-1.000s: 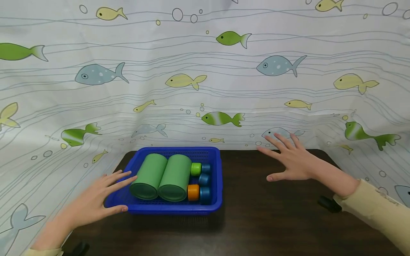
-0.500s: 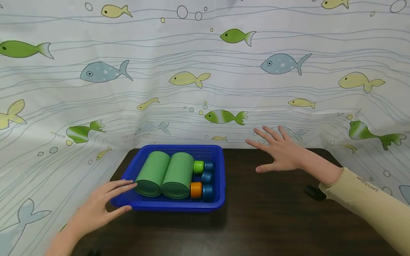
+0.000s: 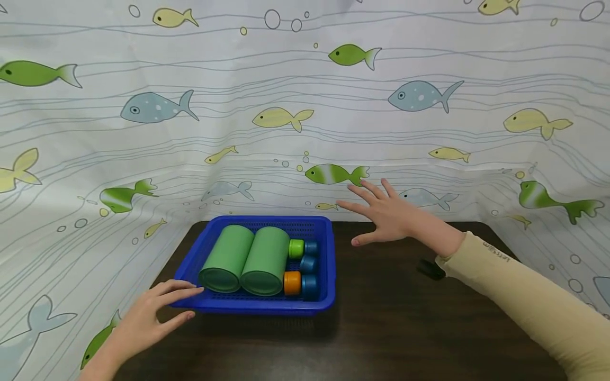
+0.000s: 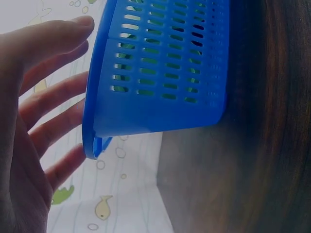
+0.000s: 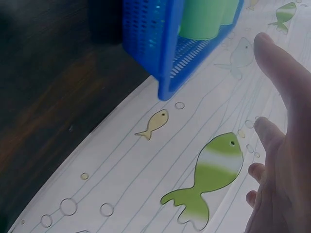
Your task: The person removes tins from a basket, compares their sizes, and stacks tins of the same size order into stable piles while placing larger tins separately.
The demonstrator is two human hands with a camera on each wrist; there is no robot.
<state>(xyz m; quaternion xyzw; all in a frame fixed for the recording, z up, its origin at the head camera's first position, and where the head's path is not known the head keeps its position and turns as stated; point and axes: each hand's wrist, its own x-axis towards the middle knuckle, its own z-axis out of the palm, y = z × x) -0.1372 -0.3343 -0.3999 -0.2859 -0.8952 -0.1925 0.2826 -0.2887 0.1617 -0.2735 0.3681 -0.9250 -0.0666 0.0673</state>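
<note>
A blue plastic basket (image 3: 267, 307) stands on the dark table, left of centre in the head view. Two large pale green cylinders (image 3: 227, 256) lie side by side in it. Along its right side are a small lime green jar (image 3: 296, 248), an orange jar (image 3: 292, 283) and several small blue jars (image 3: 310, 287). My left hand (image 3: 143, 317) is at the near left corner, thumb apart from the fingers; in the left wrist view the fingertips (image 4: 75, 87) reach right to the rim. My right hand (image 3: 388, 214), spread and holding nothing, hovers right of the basket's far corner.
A white sheet (image 3: 362, 132) printed with fish surrounds the table at the back and sides. The dark wooden table (image 3: 405, 317) extends in front of and to the right of the basket. A small black object (image 3: 431, 269) shows by the right cuff.
My right hand has moved left towards the basket. My left hand has lowered towards the near left corner, its fingers closer together. The head view shifted slightly; the contents lie as before.
</note>
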